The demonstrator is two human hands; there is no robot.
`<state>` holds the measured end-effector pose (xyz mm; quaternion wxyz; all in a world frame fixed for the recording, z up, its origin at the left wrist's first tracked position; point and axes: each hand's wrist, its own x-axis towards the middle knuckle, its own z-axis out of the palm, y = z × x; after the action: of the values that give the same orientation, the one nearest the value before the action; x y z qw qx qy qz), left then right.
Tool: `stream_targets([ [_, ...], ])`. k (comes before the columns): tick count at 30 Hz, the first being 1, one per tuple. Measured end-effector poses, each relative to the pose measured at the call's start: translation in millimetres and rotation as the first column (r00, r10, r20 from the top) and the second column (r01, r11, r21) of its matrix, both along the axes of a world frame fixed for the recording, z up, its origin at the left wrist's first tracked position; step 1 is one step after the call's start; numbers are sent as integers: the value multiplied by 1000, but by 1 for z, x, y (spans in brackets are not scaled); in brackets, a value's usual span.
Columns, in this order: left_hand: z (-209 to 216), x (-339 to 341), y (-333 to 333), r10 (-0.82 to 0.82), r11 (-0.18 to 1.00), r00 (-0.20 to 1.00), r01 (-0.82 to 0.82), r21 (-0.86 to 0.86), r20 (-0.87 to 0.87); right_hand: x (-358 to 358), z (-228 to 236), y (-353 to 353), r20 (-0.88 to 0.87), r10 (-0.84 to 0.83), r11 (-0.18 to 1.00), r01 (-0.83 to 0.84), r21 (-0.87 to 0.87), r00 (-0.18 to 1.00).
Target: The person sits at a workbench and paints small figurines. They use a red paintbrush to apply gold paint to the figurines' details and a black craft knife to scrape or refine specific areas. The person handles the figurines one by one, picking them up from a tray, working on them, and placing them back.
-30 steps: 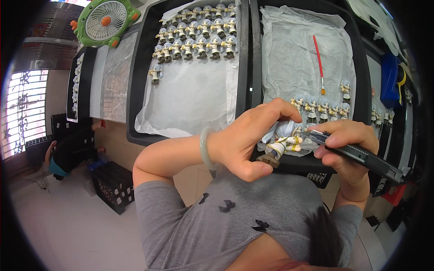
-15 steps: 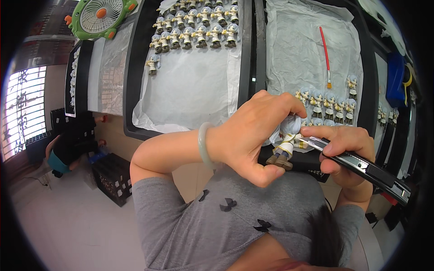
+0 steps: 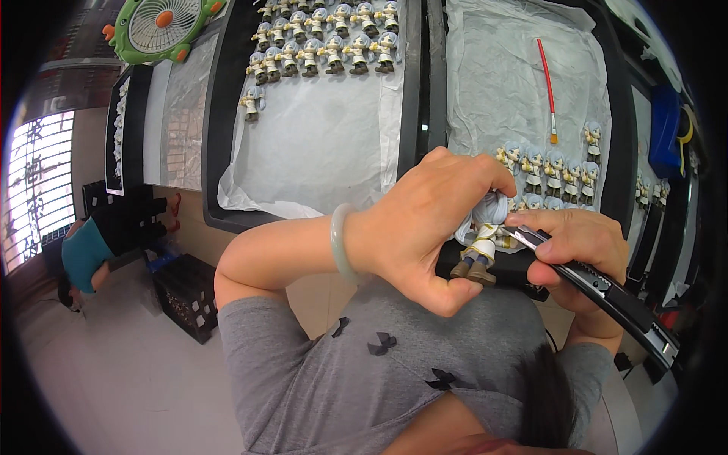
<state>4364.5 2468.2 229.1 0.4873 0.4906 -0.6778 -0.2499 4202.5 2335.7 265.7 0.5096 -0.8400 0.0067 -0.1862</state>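
Note:
Between the thumb and fingers of my left hand (image 3: 432, 220) is a small figurine (image 3: 481, 244) with pale hair, a white and gold outfit and brown boots. Its head is partly covered by my fingers. My right hand (image 3: 580, 246) grips a black utility knife (image 3: 607, 288), whose blade tip points at the figurine's upper body. Whether the blade touches it I cannot tell. Just beyond my hands, several similar figurines (image 3: 555, 168) lie in rows on the paper of the right tray (image 3: 493, 76).
The left tray (image 3: 318, 144) bears rows of figurines (image 3: 334, 53) at its far end. A red paintbrush (image 3: 547, 87) lies on the right tray's paper. A green fan (image 3: 161, 26) stands far left, a blue object (image 3: 666, 129) far right. Another person (image 3: 89, 254) is at left beside black crates (image 3: 186, 296).
The knife's rear end has swung slightly down and left, and the figurine has shifted a little right in my left hand. At left, the other person has come further into view.

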Motion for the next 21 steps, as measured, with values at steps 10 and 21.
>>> stream_targets([
  [10, 0, 0, 0, -54, 998, 997, 53, -18, -63, 0, -3, 2, 3, -52, 953, 48, 299, 999],
  [21, 3, 2, -3, -28, 996, 1000, 27, 90, 14, 2, -4, 0, -20, -56, 979, 59, 196, 998],
])
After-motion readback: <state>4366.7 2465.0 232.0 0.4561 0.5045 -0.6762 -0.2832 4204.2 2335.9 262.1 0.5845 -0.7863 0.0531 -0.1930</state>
